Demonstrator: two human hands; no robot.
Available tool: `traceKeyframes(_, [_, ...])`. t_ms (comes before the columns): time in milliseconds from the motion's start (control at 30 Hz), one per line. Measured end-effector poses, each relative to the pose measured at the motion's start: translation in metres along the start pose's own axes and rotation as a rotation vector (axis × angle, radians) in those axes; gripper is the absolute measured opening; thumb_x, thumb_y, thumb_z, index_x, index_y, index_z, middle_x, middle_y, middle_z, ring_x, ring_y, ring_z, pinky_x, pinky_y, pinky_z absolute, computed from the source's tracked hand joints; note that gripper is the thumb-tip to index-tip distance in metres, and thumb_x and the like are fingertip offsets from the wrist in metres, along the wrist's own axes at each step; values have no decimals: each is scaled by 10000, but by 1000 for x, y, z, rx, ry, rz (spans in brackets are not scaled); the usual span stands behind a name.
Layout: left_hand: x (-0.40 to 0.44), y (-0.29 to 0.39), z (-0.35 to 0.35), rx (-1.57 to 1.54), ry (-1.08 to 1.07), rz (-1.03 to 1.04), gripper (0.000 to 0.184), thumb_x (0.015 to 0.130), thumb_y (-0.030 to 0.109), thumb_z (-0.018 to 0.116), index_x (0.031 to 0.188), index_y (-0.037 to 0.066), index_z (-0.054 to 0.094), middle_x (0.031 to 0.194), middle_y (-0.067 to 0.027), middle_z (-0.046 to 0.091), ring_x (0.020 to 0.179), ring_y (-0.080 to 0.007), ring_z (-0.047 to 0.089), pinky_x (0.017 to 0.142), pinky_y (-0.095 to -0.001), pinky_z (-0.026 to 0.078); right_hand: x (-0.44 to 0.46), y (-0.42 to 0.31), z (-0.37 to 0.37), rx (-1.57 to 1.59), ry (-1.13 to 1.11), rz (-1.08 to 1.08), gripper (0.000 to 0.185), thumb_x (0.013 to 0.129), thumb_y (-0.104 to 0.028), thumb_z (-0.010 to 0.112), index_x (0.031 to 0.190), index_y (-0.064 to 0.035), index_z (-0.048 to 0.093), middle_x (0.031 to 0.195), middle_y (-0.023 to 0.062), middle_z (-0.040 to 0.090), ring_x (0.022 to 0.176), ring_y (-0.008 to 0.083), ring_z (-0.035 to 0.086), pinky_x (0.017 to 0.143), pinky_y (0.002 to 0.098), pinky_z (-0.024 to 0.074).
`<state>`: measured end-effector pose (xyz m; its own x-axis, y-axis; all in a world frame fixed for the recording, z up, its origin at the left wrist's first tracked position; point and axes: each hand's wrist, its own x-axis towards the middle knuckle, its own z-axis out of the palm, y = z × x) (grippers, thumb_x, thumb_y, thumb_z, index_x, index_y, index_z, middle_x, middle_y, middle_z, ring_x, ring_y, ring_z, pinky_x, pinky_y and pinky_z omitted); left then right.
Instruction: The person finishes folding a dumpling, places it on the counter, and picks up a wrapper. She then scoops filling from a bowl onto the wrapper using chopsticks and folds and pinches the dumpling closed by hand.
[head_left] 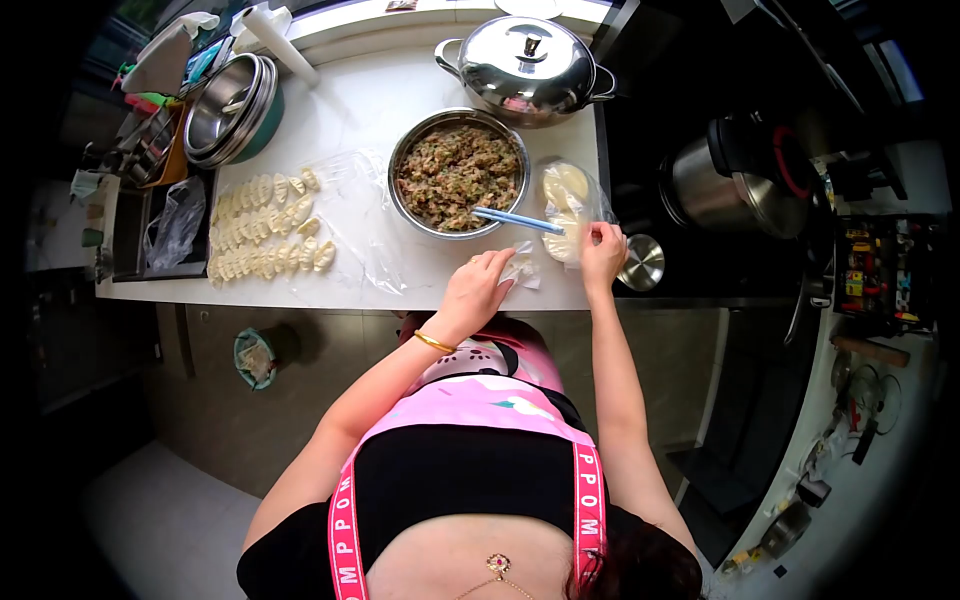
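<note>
My left hand hovers at the counter's front edge, fingers stretched toward a crumpled white paper; nothing shows in its grip. At the right edge of a clear plastic bag of round dumpling wrappers, my right hand has its fingers pinched, apparently on the bag's edge. Just right of that hand is a small metal bowl. A steel bowl of minced filling stands beyond my hands, with blue chopsticks leaning in it, their ends over the wrappers.
Rows of folded dumplings lie at left by a clear plastic sheet. A lidded steel pot stands at the back, stacked metal bowls at far left. Another pot is on the black stove. A lined bin stands below.
</note>
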<state>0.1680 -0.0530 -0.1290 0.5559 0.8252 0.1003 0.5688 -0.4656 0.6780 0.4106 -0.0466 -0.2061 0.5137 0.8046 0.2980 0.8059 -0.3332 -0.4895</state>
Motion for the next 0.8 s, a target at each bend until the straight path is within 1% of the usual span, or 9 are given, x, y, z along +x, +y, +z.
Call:
traceKeyframes(100, [-6,0,-6,-153,20,-2,395,865,105,648,1230,24,524,1088,-150,612,1009,-314,601,855,-377,494,6,8,-3,485,27,25,99,830,-140,675,874,-65,628,798,50,635,719,226,595,677,320,438])
traceKeyframes(133, [-8,0,-7,-256,31,-4,375,874,102,638,1220,15,524,1080,-153,611,1007,-308,605,855,-371,496,8,15,-2,712,-49,194,86,874,-115,646,888,-41,606,794,30,641,683,140,594,619,255,434])
traceKeyframes(233, [-9,12,-24,-476,-11,-119,344,877,83,642,1202,21,546,1067,-146,631,986,-284,635,826,-359,513,24,-5,-56,1085,-202,520,85,903,-111,627,906,-35,589,806,1,629,744,71,592,663,221,445])
traceKeyframes(267, [-9,12,-28,-432,-25,-113,354,883,57,649,1218,12,543,1076,-103,653,974,-190,649,834,-303,521,24,-1,-53,1040,-220,466,95,927,-137,608,942,-49,576,850,1,612,745,72,578,663,234,478])
traceKeyframes(367, [-2,19,-44,-801,-14,-258,309,917,59,615,1216,16,547,1083,-85,653,996,-158,639,853,-281,518,41,-52,-134,1375,-276,470,89,930,-117,586,977,-45,563,925,38,625,820,125,637,727,290,551])
traceKeyframes(500, [10,13,-49,-1095,-4,-257,307,993,147,532,1271,20,504,1171,-90,617,1092,-158,605,917,-293,508,44,-80,-155,1470,-409,366,53,930,-80,557,961,-37,547,907,60,627,805,139,647,718,301,565])
traceKeyframes(567, [13,20,-65,-1138,13,-277,398,1028,289,461,1321,20,467,1214,-107,593,1123,-190,595,958,-335,496,43,-109,-160,1510,-523,341,53,927,-71,557,963,-34,547,900,62,630,802,136,647,716,298,565])
traceKeyframes(667, [28,28,-77,-1759,-158,-331,706,1008,563,280,1434,5,359,1384,-149,483,1282,-233,480,1080,-393,385,37,-135,-159,1513,-724,291,54,921,-55,560,965,-26,547,889,62,635,794,128,646,705,284,556])
traceKeyframes(800, [29,24,-87,-2005,-285,-284,886,946,693,234,1495,-2,246,1452,-154,415,1330,-255,425,1104,-422,338,37,-168,-160,1300,-991,157,78,913,-52,589,966,-14,547,874,52,646,780,105,635,673,253,523])
